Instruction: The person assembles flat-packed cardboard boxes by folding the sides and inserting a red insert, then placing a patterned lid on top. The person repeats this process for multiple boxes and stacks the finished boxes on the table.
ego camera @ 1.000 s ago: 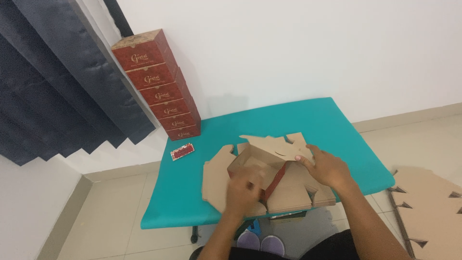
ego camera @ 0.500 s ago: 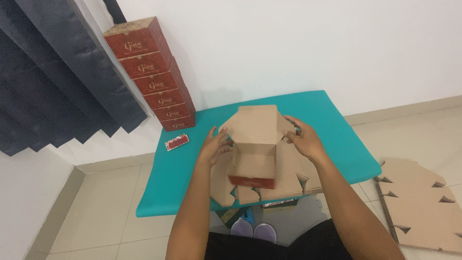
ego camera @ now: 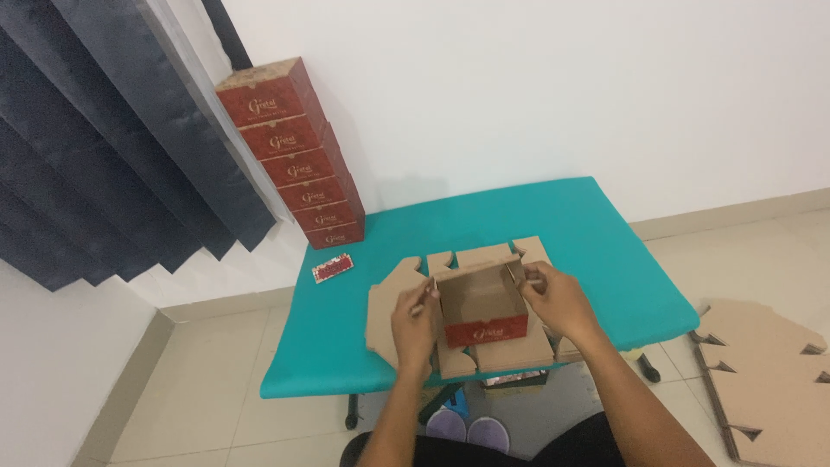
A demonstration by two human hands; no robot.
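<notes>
On the near half of the teal table [ego camera: 596,233], centre of view: one cardboard box [ego camera: 481,304], brown inside with a red printed front panel, partly erected, its open top facing up, sitting on a loose pile of flat die-cut cardboard blanks [ego camera: 389,303] that spread to its left and toward the near edge. Left hand [ego camera: 413,322]: fingers closed on the box's left wall, pinching the upper edge by the far corner. Right hand [ego camera: 560,299]: fingers closed on the right wall at its top edge, likewise near the far corner; both hands thus clamp opposite sides, the box between them. Step in hand, as judged: side walls raised and being squared, the far flaps still standing loose behind. Next move, as judged, calls for pressing the walls upright, folding the remaining flaps inward and seating their tabs without creasing the board. Other items: small red card [ego camera: 333,268], flat on the table's far-left corner, well apart from the box; stack of six finished red boxes [ego camera: 294,156], leaning against the white wall at far left; dark pleated curtain [ego camera: 112,147], left; further flat cardboard blanks on the floor [ego camera: 765,380], right; purple footwear [ego camera: 467,428] under the table's near edge.
</notes>
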